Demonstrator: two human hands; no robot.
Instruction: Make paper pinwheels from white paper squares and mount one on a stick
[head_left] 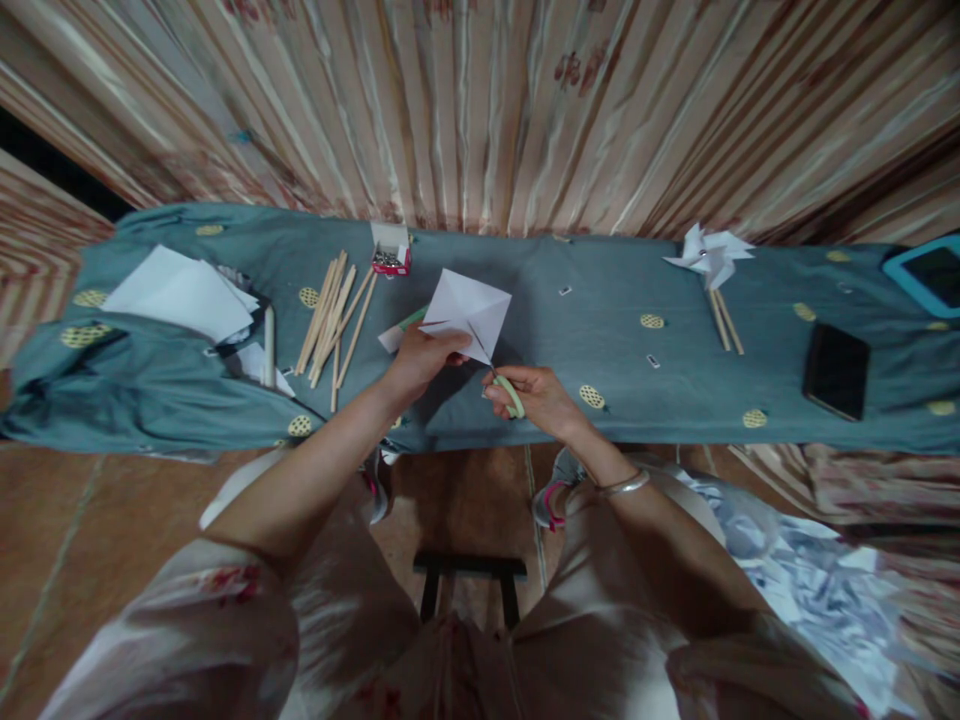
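Observation:
A creased white paper square point(480, 305) is held up over the table by my left hand point(426, 358), which pinches its lower left part. My right hand point(534, 398) is closed round the green handles of the scissors point(508, 394). Their blades lie at the lower corner of the paper, pointing toward its middle. Partly hidden behind the paper and my left hand is a green and white flat item point(394, 335).
On the cloth-covered table point(615, 300) lie wooden sticks point(330, 320), a small red box of pins point(391, 258) and stacked white paper point(176, 295) to the left. Rightward are white pinwheels point(709, 256) on sticks, a black phone point(836, 370) and a blue-framed device point(934, 275).

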